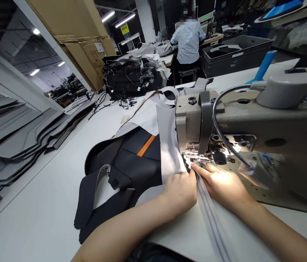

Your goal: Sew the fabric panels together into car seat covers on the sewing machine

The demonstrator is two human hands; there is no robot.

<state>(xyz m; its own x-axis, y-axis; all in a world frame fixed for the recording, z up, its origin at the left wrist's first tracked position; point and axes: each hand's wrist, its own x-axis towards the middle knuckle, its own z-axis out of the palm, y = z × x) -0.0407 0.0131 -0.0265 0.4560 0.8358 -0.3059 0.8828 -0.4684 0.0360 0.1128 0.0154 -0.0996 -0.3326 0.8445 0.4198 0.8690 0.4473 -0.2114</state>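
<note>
My left hand (180,191) is closed on the edge of a black and light grey sewn fabric piece (131,160), just in front of the sewing machine's presser foot (201,159). The piece spreads out to the left, with an orange strip (146,146) on its dark side and a cut-out opening. My right hand (221,182) has its index finger stretched toward the foot, with its fingers closed on a pale tape (210,218) with dark lengthwise lines. That tape runs down toward me from between my hands. The needle point is too small to make out.
The sewing machine (251,120) fills the right side, its lamp lit. Stacked grey panels (19,127) stand at left. A heap of dark pieces (134,74) lies behind, near cardboard boxes (74,36). Further back a person (188,40) sits beside a grey crate (235,54).
</note>
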